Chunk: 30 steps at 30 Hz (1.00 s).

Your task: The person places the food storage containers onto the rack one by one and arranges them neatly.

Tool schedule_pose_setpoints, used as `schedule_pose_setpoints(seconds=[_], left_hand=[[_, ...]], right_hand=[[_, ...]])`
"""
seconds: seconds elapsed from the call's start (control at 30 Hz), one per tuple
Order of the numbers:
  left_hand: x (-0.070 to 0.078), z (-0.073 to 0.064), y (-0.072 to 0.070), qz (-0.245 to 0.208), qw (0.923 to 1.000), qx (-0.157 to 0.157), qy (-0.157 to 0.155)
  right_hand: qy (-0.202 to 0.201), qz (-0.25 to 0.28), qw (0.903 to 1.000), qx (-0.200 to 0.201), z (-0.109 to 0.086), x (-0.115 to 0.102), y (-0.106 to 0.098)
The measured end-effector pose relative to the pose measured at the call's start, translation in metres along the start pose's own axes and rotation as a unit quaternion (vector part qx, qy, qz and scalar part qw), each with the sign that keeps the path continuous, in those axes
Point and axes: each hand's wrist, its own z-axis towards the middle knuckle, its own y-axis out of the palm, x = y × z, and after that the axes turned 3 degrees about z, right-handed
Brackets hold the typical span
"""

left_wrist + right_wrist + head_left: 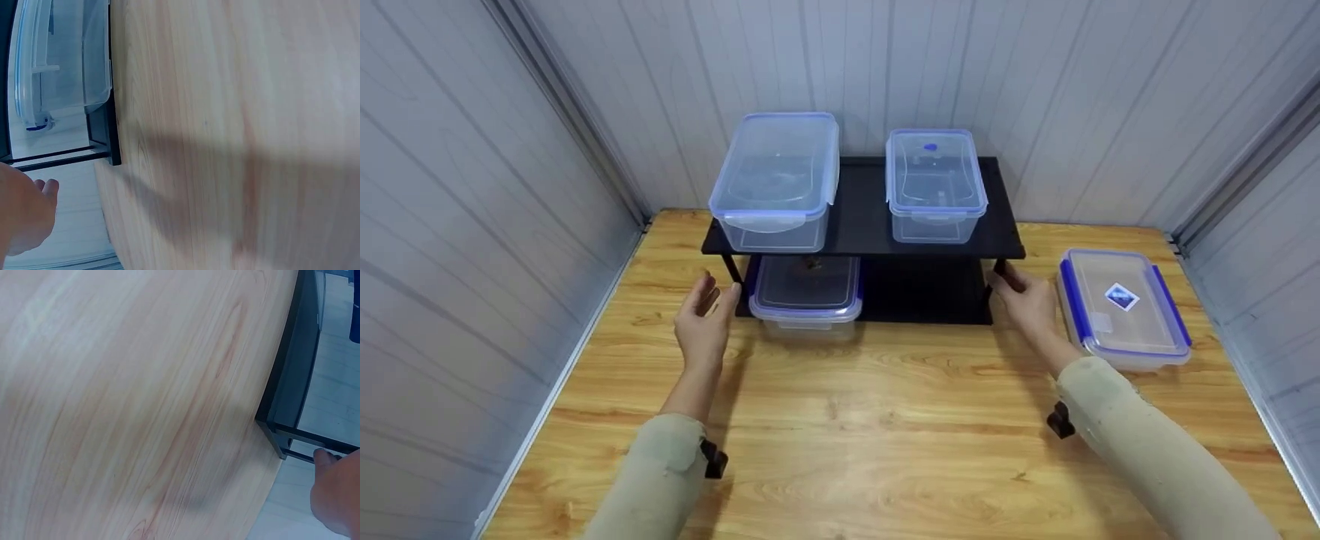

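Note:
A black two-tier rack (864,217) stands against the back wall. My left hand (703,322) is at its front left post, fingers spread and loosely bent, the thumb tip right beside the post. At the front right post (988,294), my right hand (1030,304) has its thumb and curled fingers about the post, pinching it. On the top tier sit a large clear lidded container (772,180) at the left and a smaller one (936,184) at the right. A third lidded container (808,296) is on the lower tier at the left, its front sticking out past the tier's edge.
A flat clear container (1132,300) with blue side clips and a diamond-shaped label lies on the wooden table (840,435), right of my right hand. Pale panelled walls (1035,90) close in the back and both sides.

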Motion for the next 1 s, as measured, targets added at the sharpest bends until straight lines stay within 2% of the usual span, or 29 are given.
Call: schedule_pose_setpoints(seconds=[0.27,0.5,0.6,0.7,0.8,1.0], left_hand=[[-0.01,0.018,0.002,-0.048,0.9973,-0.006,-0.056],[-0.014,0.035,0.0,-0.023,0.9966,-0.002,-0.08],[-0.025,0.044,0.002,-0.018,0.9969,0.013,-0.075],[-0.036,0.052,0.006,-0.006,0.9979,0.031,-0.056],[-0.041,0.056,0.011,0.01,0.998,0.048,-0.041],[-0.046,0.059,0.018,0.02,0.9963,0.08,-0.025]], right_hand=[[0.024,0.067,0.9955,-0.063,-0.013,-0.014,-0.017],[0.029,0.096,0.9889,-0.11,-0.041,-0.049,-0.044],[0.026,0.102,0.9873,-0.118,-0.051,-0.055,-0.056],[0.017,0.127,0.985,-0.116,-0.059,-0.055,-0.067],[0.013,0.145,0.9835,-0.107,-0.064,-0.052,-0.075],[0.03,0.089,0.992,-0.085,-0.074,-0.051,-0.091]])
